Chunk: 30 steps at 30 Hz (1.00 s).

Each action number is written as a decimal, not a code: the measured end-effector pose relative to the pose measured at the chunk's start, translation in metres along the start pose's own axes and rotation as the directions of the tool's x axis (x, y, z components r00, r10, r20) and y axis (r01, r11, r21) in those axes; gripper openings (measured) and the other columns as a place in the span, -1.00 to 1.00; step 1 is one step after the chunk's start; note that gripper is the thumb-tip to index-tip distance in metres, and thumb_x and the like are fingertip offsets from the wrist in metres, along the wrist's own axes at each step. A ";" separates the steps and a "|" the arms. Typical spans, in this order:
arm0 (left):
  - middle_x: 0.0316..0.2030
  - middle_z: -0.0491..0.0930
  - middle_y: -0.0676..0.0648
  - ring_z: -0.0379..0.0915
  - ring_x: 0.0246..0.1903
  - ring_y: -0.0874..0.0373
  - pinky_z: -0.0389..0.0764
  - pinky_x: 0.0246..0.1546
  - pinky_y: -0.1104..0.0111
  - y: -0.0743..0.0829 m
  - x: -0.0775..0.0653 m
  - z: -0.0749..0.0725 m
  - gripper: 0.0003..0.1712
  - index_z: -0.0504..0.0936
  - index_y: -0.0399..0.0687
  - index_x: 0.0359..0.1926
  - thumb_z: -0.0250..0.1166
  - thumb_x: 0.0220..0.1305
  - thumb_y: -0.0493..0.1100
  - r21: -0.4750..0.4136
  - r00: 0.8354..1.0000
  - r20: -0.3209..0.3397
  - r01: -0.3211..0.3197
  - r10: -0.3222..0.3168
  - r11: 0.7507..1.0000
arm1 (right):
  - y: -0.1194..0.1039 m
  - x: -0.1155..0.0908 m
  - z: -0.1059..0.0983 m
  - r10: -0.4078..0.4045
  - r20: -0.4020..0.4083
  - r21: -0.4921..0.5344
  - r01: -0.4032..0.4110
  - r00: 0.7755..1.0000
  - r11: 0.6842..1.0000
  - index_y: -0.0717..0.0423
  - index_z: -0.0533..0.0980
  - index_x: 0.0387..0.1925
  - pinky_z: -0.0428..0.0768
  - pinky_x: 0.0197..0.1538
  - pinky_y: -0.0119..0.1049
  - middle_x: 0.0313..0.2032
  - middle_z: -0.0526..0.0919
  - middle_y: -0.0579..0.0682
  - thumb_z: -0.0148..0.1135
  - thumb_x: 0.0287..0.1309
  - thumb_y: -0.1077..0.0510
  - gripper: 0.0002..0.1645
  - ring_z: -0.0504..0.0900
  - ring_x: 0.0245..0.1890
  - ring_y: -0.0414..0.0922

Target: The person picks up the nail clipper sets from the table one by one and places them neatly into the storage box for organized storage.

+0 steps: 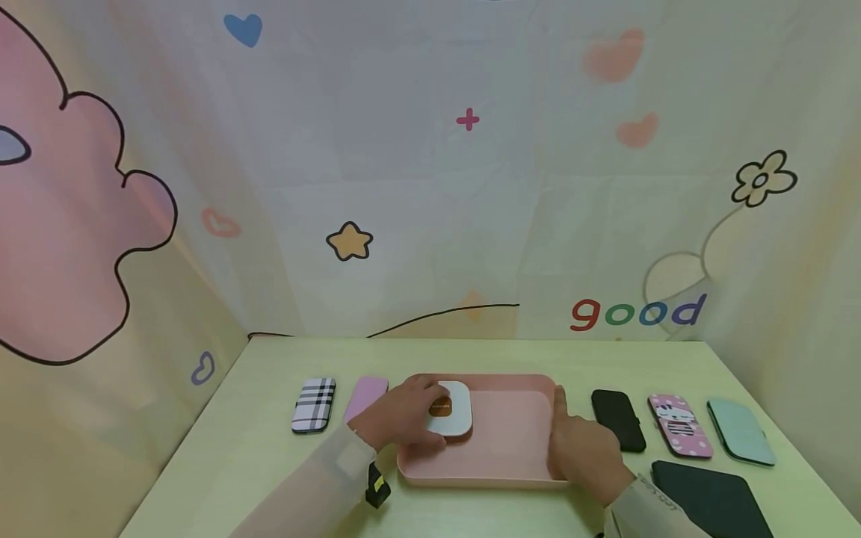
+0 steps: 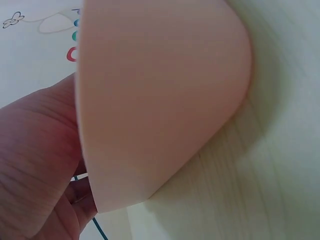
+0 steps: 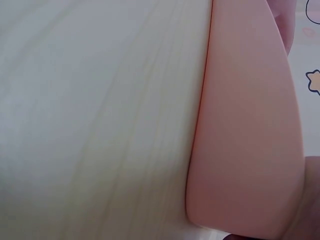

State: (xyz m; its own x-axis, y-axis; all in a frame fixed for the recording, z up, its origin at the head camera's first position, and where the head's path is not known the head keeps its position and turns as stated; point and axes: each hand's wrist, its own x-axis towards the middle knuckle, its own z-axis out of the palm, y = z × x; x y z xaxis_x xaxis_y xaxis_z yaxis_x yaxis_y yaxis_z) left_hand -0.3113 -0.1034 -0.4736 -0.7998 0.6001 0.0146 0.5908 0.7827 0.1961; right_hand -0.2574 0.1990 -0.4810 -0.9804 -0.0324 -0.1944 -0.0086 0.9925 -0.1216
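Note:
In the head view, my left hand pinches a white rounded-square case with a brown label, thumb at its near side and fingers at its far side. The case is over the left part of a pink tray. My right hand grips the tray's right end, its index finger straight along the rim. The left wrist view shows my left hand behind the tray's outer wall. In the right wrist view, the tray's wall fills the right side and hides most of my right hand.
Left of the tray lie a plaid slab and a purple slab, partly behind my left hand. To the right are a black slab, a pink cartoon-printed one, a mint one and a larger dark slab. A printed curtain hangs behind the table.

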 end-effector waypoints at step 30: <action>0.37 0.37 0.01 0.24 0.38 0.03 0.40 0.31 0.15 -0.018 -0.012 -0.006 -0.22 0.45 0.10 0.35 0.39 0.16 0.23 -0.051 0.999 -0.033 0.004 -0.005 0.999 | -0.002 -0.003 0.000 -0.001 -0.008 -0.002 0.001 1.000 1.000 0.36 -0.27 0.54 0.25 -0.62 -0.25 -0.65 0.46 0.01 0.24 0.20 0.09 0.17 0.40 -0.69 -0.10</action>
State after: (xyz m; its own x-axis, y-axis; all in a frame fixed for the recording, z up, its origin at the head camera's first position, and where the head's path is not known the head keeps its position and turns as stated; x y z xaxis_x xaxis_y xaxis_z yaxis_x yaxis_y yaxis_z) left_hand -0.3133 -0.1257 -0.4712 -0.8060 0.5902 0.0456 0.5818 0.7754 0.2455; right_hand -0.2547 0.1968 -0.4806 -0.9820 -0.0324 -0.1860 -0.0101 0.9928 -0.1197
